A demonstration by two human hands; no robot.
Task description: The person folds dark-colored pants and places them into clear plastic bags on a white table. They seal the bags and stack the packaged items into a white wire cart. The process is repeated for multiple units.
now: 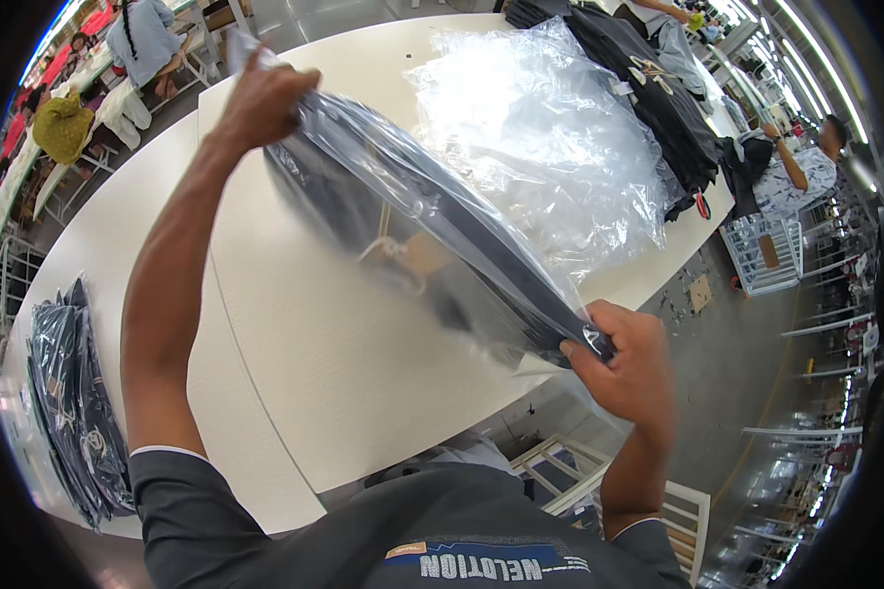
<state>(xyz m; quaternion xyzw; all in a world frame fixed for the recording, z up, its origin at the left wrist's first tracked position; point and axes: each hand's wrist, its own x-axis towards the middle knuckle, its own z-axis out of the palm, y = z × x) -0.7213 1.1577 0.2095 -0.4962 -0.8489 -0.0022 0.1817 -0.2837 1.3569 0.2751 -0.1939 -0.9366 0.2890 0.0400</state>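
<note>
Between my two hands, above the table, stretches a dark folded garment in a clear plastic bag point(442, 201). A pale drawstring and a brown tag show through the film, blurred by motion. My left hand point(270, 103) is closed on the bag's upper left end, a bit of loose film sticking out past the fist. At the lower right end my right hand point(624, 358) grips the other edge, thumb on top. Just beyond the garment lies a heap of clear plastic bags point(550, 137).
Dark garments point(648, 108) are piled behind the clear bags at the table's far right. A stack of bagged garments point(74, 402) sits at the left edge of the white table point(255, 363). White racks point(764, 255) stand on the floor at right. Other people work at tables further off.
</note>
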